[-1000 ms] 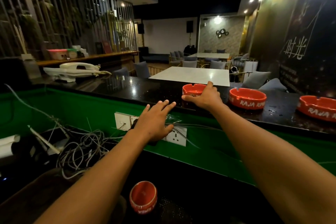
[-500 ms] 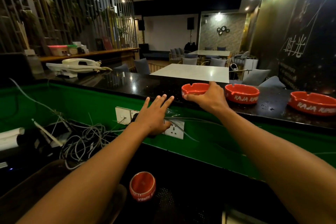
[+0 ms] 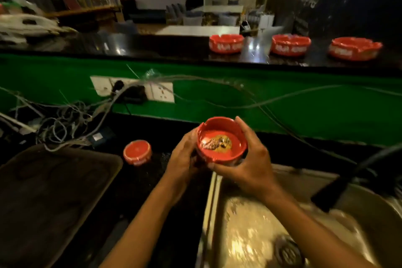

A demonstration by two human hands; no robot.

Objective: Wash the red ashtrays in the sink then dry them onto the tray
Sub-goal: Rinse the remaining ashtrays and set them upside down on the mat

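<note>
1. You're behind a dim bar: a black upper counter (image 3: pixel 152 47) runs across the back, with a green panel below it carrying a socket strip (image 3: pixel 134 89) and a tangle of cables (image 3: pixel 65 124).
2. Both your hands are on one red ashtray (image 3: pixel 221 140). Your left hand (image 3: pixel 185 159) cups its near-left side, fingers curled against the wall; your right hand (image 3: pixel 248 163) wraps the right side and underneath.
3. You're holding it upright and roughly level, just at the left rim of the sink (image 3: pixel 250 230). I'd say that's to keep the mess inside until it's over the basin.
4. Inside it: a brownish smear and dark scraps, likely ash and a wrapper; too blurred to be sure.
5. The sink looks wet and glinting, drain (image 3: pixel 287 252) at the bottom, dark faucet (image 3: pixel 339 187) angled over it.
6. The brown tray (image 3: pixel 43 198) waits at your left. One ashtray sits upside down (image 3: pixel 137 152) beside it, not on it.
7. Three more red ashtrays (image 3: pixel 291 44) line the upper counter, waiting.
</note>
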